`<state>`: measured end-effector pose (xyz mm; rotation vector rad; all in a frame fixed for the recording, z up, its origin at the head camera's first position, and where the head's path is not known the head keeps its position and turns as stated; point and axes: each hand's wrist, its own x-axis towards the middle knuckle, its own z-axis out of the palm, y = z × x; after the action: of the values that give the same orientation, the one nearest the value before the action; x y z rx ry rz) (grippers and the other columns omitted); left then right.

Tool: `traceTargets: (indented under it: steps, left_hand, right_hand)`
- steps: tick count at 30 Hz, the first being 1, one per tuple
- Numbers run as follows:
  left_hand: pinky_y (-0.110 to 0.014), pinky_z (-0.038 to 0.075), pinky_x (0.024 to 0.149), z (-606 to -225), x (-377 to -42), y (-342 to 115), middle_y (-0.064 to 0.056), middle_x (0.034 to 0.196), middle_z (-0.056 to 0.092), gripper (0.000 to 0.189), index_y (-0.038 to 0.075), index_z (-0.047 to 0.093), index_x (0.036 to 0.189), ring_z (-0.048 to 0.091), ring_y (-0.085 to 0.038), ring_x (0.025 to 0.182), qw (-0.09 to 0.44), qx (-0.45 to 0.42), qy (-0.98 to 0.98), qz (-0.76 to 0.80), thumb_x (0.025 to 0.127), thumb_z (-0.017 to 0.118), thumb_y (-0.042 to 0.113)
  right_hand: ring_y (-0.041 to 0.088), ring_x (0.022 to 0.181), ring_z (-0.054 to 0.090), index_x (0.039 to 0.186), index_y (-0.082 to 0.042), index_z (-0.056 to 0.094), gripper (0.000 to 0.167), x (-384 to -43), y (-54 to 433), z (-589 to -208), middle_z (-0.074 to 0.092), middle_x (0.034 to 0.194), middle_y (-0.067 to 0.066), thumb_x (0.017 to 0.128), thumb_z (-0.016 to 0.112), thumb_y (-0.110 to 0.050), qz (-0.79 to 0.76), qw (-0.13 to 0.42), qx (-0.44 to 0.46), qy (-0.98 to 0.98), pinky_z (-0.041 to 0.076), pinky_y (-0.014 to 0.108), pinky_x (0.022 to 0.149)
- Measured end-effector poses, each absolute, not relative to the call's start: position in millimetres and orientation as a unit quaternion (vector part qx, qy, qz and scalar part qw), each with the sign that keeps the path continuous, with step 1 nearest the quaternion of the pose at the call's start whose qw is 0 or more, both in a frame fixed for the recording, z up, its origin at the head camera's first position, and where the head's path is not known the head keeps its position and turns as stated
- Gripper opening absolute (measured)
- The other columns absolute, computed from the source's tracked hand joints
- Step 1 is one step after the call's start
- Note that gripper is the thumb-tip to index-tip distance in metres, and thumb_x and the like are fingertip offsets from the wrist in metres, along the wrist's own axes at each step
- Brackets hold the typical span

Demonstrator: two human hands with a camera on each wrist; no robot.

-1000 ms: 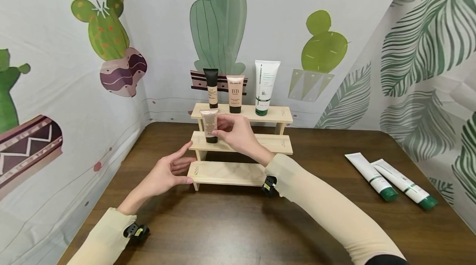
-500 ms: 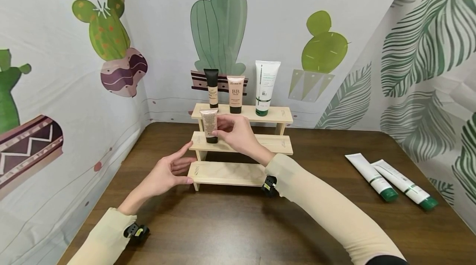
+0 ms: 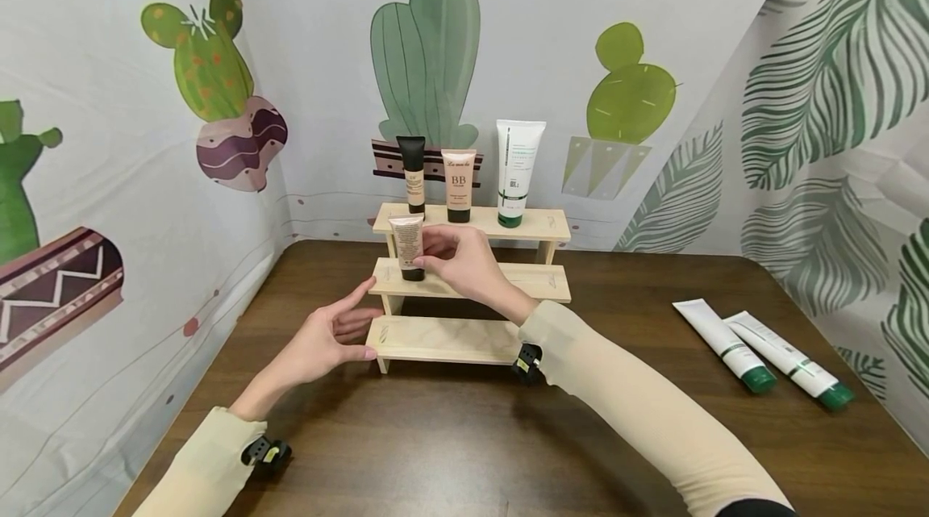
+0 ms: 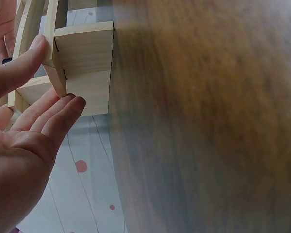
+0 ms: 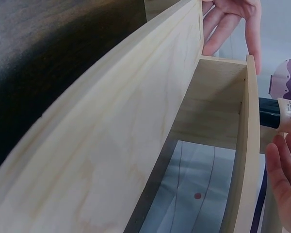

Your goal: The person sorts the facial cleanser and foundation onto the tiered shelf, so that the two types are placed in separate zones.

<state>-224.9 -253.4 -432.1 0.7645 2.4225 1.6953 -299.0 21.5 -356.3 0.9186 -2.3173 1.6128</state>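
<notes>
A three-step wooden display stand point(image 3: 450, 338) rests on the table. My right hand point(image 3: 464, 261) pinches a small beige cosmetic tube point(image 3: 408, 241) by its side, between thumb and fingers. It stands upright, black cap point(image 5: 269, 112) down, at the left end of the middle shelf point(image 3: 508, 279). My left hand point(image 3: 315, 346) steadies the stand's left end with fairly straight fingers. Its thumb point(image 4: 22, 68) touches the bottom shelf and its index fingertip is at the middle shelf's end. On the top shelf stand a black-and-beige tube point(image 3: 413, 174), a pink BB cream tube point(image 3: 459, 182) and a tall white tube point(image 3: 518, 170).
Two white tubes with green caps, a nearer one point(image 3: 726, 345) and a farther one point(image 3: 791, 360), lie at the right of the brown table point(image 3: 450, 444). Behind the stand hangs a cloth backdrop point(image 3: 537, 33) printed with cacti and leaves.
The head view has shifted very slightly. Both hands, the pinched tube and the stand keep the same places.
</notes>
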Motion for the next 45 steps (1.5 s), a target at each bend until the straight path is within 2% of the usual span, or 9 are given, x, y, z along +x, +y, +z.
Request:
traceTargets:
  steps: [7,15,24,31,39,45]
  left_hand:
    - [-0.058,0.048,0.107,-433,-225,-253,-0.028,0.139,0.062,0.110,0.017,0.028,0.169,0.060,-0.042,0.130,0.042,0.250,0.792,0.556,0.080,0.086,-0.012]
    - [-0.056,0.049,0.107,-434,-225,-253,-0.027,0.139,0.063,0.110,0.017,0.028,0.169,0.060,-0.041,0.130,0.036,0.254,0.793,0.552,0.079,0.087,-0.011]
    - [-0.056,0.049,0.107,-434,-225,-254,-0.027,0.140,0.062,0.110,0.017,0.028,0.169,0.059,-0.040,0.131,0.036,0.253,0.793,0.553,0.080,0.087,-0.011]
    - [-0.057,0.048,0.107,-434,-225,-255,-0.027,0.140,0.062,0.110,0.018,0.028,0.169,0.059,-0.040,0.131,0.036,0.253,0.794,0.552,0.080,0.087,-0.010]
    - [-0.058,0.048,0.107,-434,-224,-254,-0.027,0.141,0.062,0.110,0.016,0.028,0.169,0.059,-0.041,0.131,0.038,0.251,0.794,0.552,0.080,0.087,-0.011]
    - [-0.059,0.048,0.107,-433,-225,-253,-0.027,0.140,0.062,0.110,0.015,0.028,0.169,0.059,-0.041,0.131,0.040,0.253,0.793,0.552,0.080,0.087,-0.011]
  right_hand:
    - [0.016,0.087,0.075,0.120,-0.002,0.077,0.035,-296,31,-356,0.079,0.104,0.008,0.087,0.086,0.000,0.544,0.089,0.312,-0.774,0.064,0.034,0.079]
    - [0.016,0.089,0.075,0.122,-0.001,0.077,0.035,-287,51,-352,0.078,0.105,0.012,0.089,0.086,-0.004,0.527,0.096,0.299,-0.790,0.064,0.034,0.081]
    - [0.015,0.090,0.075,0.122,-0.003,0.077,0.034,-279,84,-349,0.079,0.104,0.004,0.089,0.085,-0.004,0.515,0.104,0.289,-0.800,0.063,0.034,0.081]
    - [0.016,0.087,0.074,0.116,-0.006,0.079,0.028,-259,122,-358,0.079,0.105,0.011,0.089,0.085,-0.004,0.499,0.116,0.272,-0.814,0.065,0.037,0.078]
    - [0.019,0.086,0.075,0.117,0.000,0.078,0.031,-239,166,-372,0.079,0.100,0.009,0.087,0.086,-0.002,0.494,0.134,0.260,-0.819,0.063,0.029,0.073]
    - [0.016,0.087,0.076,0.120,0.000,0.077,0.036,-226,205,-382,0.079,0.101,0.008,0.086,0.087,0.000,0.488,0.150,0.249,-0.823,0.061,0.021,0.076]
